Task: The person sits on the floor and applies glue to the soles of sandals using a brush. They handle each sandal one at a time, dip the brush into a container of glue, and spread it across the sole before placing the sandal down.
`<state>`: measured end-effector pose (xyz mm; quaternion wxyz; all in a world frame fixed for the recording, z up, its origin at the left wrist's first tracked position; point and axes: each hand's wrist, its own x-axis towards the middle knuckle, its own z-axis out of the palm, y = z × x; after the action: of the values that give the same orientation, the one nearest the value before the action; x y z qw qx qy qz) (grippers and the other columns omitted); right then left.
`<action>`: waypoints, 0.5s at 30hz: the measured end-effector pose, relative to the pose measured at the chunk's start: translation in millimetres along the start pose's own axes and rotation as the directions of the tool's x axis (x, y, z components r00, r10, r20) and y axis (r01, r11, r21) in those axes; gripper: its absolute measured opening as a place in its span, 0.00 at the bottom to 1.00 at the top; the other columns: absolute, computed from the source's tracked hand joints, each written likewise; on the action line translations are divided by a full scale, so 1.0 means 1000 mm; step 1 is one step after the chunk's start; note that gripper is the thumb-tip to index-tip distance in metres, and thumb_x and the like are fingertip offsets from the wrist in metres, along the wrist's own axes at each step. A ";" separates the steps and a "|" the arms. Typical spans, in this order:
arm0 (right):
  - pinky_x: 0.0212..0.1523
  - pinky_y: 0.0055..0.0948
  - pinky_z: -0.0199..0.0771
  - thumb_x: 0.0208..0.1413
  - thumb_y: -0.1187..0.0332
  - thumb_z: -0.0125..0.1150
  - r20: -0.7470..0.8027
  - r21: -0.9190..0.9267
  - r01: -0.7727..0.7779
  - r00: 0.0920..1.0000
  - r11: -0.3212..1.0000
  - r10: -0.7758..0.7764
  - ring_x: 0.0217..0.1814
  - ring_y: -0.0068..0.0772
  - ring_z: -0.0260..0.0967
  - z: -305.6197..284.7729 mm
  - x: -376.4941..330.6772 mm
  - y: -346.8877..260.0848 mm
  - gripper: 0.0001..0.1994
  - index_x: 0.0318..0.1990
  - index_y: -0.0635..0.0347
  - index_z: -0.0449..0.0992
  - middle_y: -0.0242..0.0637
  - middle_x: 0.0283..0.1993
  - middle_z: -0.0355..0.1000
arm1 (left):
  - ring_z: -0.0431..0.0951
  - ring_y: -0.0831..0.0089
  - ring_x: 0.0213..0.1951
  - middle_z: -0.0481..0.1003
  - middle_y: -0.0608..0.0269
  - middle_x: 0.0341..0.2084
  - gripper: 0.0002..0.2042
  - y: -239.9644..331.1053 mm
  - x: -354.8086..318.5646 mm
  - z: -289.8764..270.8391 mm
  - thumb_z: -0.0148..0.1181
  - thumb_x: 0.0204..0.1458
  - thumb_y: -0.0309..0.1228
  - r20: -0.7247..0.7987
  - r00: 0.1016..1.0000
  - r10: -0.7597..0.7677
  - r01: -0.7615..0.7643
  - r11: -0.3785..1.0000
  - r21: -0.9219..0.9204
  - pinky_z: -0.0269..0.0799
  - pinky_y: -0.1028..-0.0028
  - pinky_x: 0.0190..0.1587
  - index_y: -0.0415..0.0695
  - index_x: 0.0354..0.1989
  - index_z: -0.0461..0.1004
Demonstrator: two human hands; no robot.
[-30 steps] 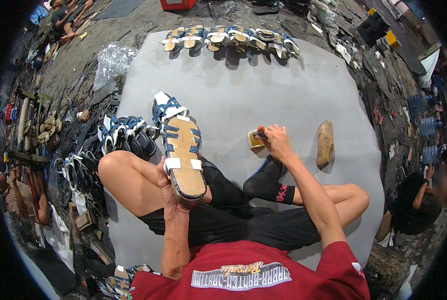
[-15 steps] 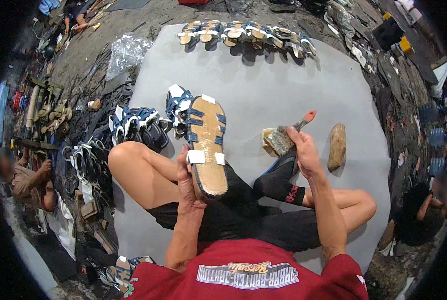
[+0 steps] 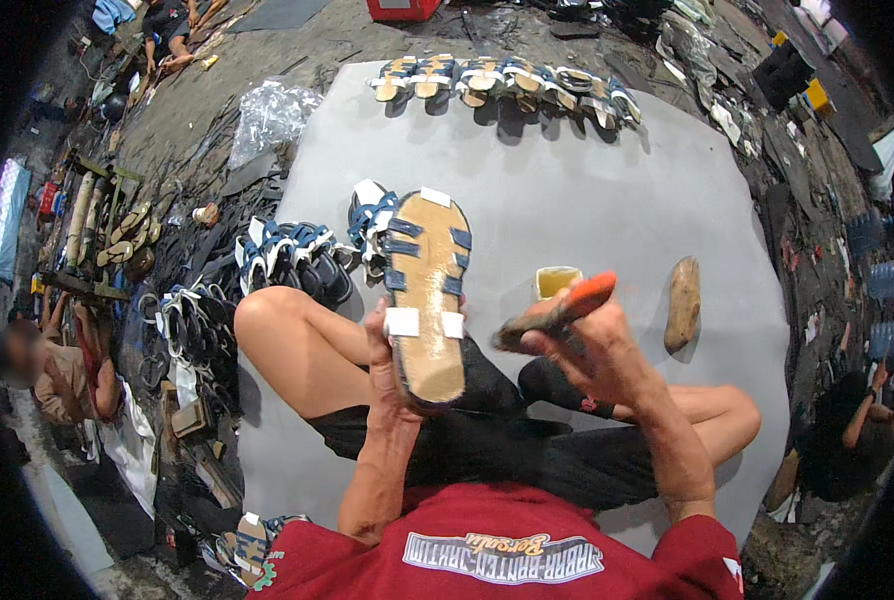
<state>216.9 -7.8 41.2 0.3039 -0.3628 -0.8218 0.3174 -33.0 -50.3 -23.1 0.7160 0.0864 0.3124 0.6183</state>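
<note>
Sandal [image 3: 425,300] held sole-up over the person's lap, its tan underside facing the camera, blue straps wrapping both edges and white tabs at the toe end and across the middle. Left hand [image 3: 392,370] closed around the heel end of the sandal, fingers curled under it, thumb side toward the left knee. Right hand [image 3: 592,350] closed on a brush [image 3: 557,312] with an orange handle, its dark head pointing left, just beside the sandal's right edge and apart from it. Small can [image 3: 555,281] of yellowish glue standing on the grey mat [image 3: 587,190] directly beyond the brush. Oblong brown stone [image 3: 683,302] lying on the mat to the right of the can, near it. Pile of blue-strapped sandals [image 3: 297,255] on the mat's left edge, just beyond the left knee; one of them lies touching the far end of the held sandal in this view. Row of sandals [image 3: 507,80] lined up along the mat's far edge, well apart from the hands. Clear plastic bag [image 3: 267,115] on the ground at far left. Another seated person [image 3: 52,365] at the left rim
</note>
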 end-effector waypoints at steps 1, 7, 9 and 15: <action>0.57 0.42 0.68 0.60 0.70 0.70 -0.067 0.162 -0.077 0.994 0.984 0.089 0.45 0.44 0.76 -0.003 0.000 0.001 0.09 0.47 0.57 0.83 0.40 0.44 0.81 | 0.84 0.61 0.45 0.78 0.49 0.51 0.37 0.002 -0.002 0.002 0.53 0.64 0.61 -0.009 1.000 0.004 -0.003 1.000 0.009 0.86 0.65 0.44 0.38 0.65 0.67; 0.53 0.45 0.66 0.61 0.71 0.68 -0.217 0.052 0.091 0.973 0.995 -0.077 0.45 0.45 0.72 0.023 0.027 -0.027 0.08 0.47 0.59 0.82 0.40 0.44 0.80 | 0.79 0.63 0.53 0.76 0.55 0.54 0.34 -0.003 -0.006 0.009 0.50 0.64 0.62 -0.051 0.999 0.015 -0.013 0.999 0.045 0.80 0.61 0.54 0.44 0.65 0.69; 0.52 0.45 0.67 0.61 0.72 0.68 -0.151 0.134 0.043 0.988 0.990 -0.022 0.44 0.48 0.73 0.017 0.017 -0.013 0.08 0.47 0.60 0.82 0.42 0.43 0.79 | 0.82 0.57 0.52 0.77 0.47 0.56 0.36 0.003 -0.007 0.015 0.54 0.66 0.59 0.050 0.998 0.049 -0.045 0.997 -0.065 0.81 0.59 0.56 0.41 0.70 0.64; 0.48 0.34 0.78 0.67 0.65 0.66 -0.211 0.563 -0.178 0.913 0.807 0.349 0.45 0.30 0.79 -0.008 0.033 -0.027 0.13 0.50 0.66 0.82 0.42 0.43 0.83 | 0.81 0.56 0.54 0.73 0.47 0.62 0.36 -0.006 -0.009 -0.013 0.53 0.65 0.59 0.182 0.983 0.030 -0.031 1.000 0.001 0.79 0.58 0.60 0.44 0.72 0.63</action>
<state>193.4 6.2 75.4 0.4676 -0.4205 -0.5849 0.5123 -36.2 -63.7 -33.4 0.7318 0.1486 0.2454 0.6182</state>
